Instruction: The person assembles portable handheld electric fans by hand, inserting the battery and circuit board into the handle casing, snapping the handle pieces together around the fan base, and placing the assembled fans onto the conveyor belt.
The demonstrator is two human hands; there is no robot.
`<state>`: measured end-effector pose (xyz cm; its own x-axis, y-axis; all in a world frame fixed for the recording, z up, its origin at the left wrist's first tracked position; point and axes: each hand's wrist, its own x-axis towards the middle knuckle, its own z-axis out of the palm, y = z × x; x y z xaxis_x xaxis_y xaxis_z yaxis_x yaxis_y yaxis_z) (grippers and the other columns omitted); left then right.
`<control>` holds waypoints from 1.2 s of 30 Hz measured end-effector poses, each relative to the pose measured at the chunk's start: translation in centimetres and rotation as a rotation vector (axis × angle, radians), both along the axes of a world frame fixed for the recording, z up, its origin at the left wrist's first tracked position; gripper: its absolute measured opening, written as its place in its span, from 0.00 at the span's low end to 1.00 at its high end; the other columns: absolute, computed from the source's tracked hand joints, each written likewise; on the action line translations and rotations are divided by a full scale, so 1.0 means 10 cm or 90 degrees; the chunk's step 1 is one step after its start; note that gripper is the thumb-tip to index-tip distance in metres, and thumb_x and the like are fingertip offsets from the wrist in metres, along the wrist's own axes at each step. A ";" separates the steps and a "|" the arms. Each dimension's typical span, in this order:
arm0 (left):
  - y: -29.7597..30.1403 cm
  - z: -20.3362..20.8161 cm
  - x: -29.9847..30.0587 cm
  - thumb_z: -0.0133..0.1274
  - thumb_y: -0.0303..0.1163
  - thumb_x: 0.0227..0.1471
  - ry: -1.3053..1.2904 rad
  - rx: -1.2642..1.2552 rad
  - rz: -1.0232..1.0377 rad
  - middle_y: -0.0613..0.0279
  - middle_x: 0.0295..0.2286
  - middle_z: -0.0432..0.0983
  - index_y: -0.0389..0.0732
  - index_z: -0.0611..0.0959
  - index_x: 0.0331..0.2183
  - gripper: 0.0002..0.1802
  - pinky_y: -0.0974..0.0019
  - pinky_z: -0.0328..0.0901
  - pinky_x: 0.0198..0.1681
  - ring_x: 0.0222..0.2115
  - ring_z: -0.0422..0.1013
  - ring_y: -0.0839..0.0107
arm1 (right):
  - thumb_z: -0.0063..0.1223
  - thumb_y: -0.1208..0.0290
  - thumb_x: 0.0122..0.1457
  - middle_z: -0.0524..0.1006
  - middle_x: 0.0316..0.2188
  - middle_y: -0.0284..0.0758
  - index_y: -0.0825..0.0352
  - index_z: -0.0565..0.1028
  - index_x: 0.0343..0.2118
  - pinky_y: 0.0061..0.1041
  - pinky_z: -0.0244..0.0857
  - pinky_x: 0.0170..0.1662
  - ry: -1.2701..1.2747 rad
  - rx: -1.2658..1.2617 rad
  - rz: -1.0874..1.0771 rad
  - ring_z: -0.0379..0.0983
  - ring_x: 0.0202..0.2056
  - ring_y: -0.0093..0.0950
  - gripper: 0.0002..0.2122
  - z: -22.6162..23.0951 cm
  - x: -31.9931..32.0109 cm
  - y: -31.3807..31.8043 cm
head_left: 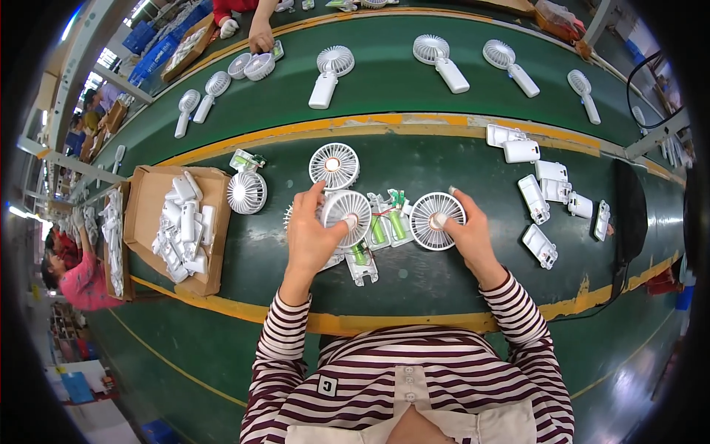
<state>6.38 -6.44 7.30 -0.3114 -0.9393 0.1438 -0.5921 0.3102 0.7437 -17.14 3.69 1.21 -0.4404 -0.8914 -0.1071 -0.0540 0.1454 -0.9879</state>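
Note:
My left hand (307, 233) is closed round a round white fan head (346, 201), its thumb pressed on the grille. My right hand (471, 238) grips another white fan head (427, 213), thumb across the centre and a finger at the far rim. Between the hands lie opened white handles with green battery cells (379, 231), a green circuit board and thin wires. Just beyond my left fingers sits a further fan head (334, 164) with a copper-coloured ring at its centre. Farther left, another fan head (246, 192) rests beside an exposed circuit board.
At left stands a cardboard box (144, 244) of white handle casings. Loose white covers (534, 200) lie to the right, near a black strap-like thing (629, 222). Beyond a yellow-edged rail, a green conveyor belt (384, 81) carries white handheld fans; a co-worker's hand (260, 35) touches some there.

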 end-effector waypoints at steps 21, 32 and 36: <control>-0.10 0.56 0.73 0.52 0.38 0.47 1.054 0.423 -0.203 0.53 0.40 0.72 0.35 0.71 0.45 0.25 0.54 0.63 0.46 0.41 0.69 0.59 | 0.56 0.64 0.44 0.69 0.36 0.48 0.75 0.66 0.45 0.31 0.61 0.43 0.256 -0.073 0.137 0.67 0.38 0.42 0.26 -0.04 1.10 -0.77; 0.04 0.27 -0.30 0.54 0.20 0.39 0.685 0.453 -0.114 0.56 0.38 0.72 0.29 0.71 0.44 0.25 0.68 0.64 0.44 0.38 0.70 0.70 | 0.45 0.68 0.56 0.69 0.43 0.39 0.74 0.60 0.51 0.22 0.62 0.43 -0.268 -0.237 0.217 0.67 0.42 0.25 0.22 0.59 0.34 -0.42; 0.00 -0.02 -0.75 0.53 0.20 0.41 0.617 0.470 -0.220 0.55 0.41 0.70 0.30 0.69 0.46 0.26 0.68 0.62 0.46 0.41 0.68 0.69 | 0.49 0.80 0.49 0.69 0.43 0.40 0.76 0.59 0.51 0.22 0.62 0.46 -0.209 -0.168 0.108 0.67 0.44 0.24 0.24 0.63 0.06 -0.24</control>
